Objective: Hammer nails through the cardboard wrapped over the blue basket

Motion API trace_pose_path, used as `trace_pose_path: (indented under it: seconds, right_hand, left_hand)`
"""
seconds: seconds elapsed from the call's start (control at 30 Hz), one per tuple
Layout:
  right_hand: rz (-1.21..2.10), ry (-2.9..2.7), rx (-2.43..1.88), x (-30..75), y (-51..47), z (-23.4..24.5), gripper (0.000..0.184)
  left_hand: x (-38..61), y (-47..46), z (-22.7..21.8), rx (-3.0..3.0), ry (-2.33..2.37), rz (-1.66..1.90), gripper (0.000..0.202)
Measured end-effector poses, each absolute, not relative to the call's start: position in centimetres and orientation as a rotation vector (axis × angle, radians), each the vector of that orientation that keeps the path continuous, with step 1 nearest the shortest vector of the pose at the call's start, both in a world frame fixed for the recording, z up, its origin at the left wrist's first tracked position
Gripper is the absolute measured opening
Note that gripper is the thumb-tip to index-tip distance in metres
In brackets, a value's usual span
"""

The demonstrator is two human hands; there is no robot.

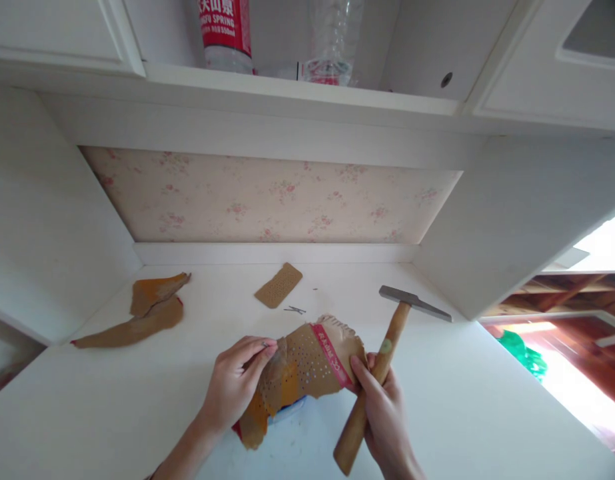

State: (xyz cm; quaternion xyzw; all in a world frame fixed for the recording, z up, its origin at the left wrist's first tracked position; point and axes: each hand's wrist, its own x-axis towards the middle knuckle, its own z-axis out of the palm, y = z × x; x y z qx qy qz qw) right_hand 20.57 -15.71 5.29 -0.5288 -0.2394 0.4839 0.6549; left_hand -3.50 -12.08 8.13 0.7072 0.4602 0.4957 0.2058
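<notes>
A torn piece of brown cardboard (314, 367), full of small punched holes and crossed by a red printed strip, is tilted up between my hands. My left hand (240, 373) is closed in a pinch at its left part, with a small metal nail (265, 344) just showing at the fingertips. The fingers of my right hand (384, 407) wrap the wooden handle of a hammer (397, 323), while its thumb presses on the cardboard's right edge. The hammer's metal head points away from me. Beneath the cardboard a blue-edged object (287, 410) is mostly hidden.
Several loose nails (295, 309) lie on the white desk (467, 400) beyond the cardboard. Behind them is a small perforated cardboard piece (279, 285). Torn cardboard scraps (137, 317) lie at left. Overhead, a shelf (297, 93) holds a red-labelled bottle (226, 33) and a clear bottle (332, 47).
</notes>
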Motion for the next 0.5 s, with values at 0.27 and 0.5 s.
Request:
trace_pose_path:
  seconds: [0.27, 0.5]
  right_hand:
    - [1.135, -0.479, -1.157, 19.1, -15.9, 5.5, 0.045]
    - [1.164, -0.442, -1.186, 17.9, -16.2, 4.1, 0.048]
  left_hand:
    - [-7.1, -11.0, 8.1, 1.828, 1.421, 1.177, 0.025]
    - [-8.9, -11.7, 7.4, 1.695, 1.487, 1.128, 0.029]
